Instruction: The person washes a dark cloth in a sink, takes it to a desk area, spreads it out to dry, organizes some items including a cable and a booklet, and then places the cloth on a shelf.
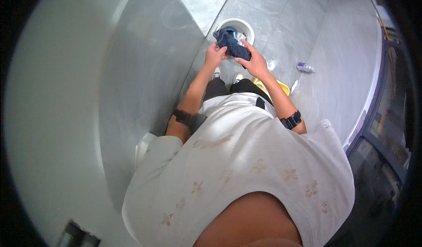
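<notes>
A dark blue cloth, which looks like a denim garment (232, 45), is bunched up between my hands above a white bucket (251, 32). My left hand (215, 54) pinches its lower left edge between thumb and fingers. On the other side my right hand (256, 62) grips the cloth's right end, the thumb underneath and the fingers along the upper side. Something whitish (241, 37) shows beside the cloth within the bucket's outline; I cannot tell what it is. The cloth hides much of the bucket's inside.
Right of my feet a yellow plastic basin (284, 88) sits on the grey tiled floor (280, 42), partly behind my right forearm. Near it lie a slim white object (294, 86) and a clear bottle with a purple label (305, 67). A grey wall (148, 55) rises close on the left.
</notes>
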Motion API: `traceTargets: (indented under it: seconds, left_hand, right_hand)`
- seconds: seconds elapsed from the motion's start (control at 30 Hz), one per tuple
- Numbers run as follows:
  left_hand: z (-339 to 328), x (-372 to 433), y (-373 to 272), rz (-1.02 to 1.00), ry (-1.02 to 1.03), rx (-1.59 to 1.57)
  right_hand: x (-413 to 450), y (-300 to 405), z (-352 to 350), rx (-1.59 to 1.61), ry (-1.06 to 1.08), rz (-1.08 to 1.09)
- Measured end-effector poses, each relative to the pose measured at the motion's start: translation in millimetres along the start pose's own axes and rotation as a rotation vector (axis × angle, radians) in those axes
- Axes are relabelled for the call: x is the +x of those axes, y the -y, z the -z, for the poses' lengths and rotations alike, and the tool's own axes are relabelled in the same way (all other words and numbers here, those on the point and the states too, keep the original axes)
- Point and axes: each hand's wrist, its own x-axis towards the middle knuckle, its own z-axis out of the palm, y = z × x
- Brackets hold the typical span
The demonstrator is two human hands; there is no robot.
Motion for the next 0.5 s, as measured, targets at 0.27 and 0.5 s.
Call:
traceTargets:
  seconds: [0.27,0.5]
  left_hand:
    - [-61,79,-69,0.146,0.370,-0.144]
    - [-139,147,-84,0.151,0.423,-0.299]
  right_hand:
    - [23,-16,62,0.905,-0.246,-0.260]
    - [90,-74,142,0.940,-0.286,-0.145]
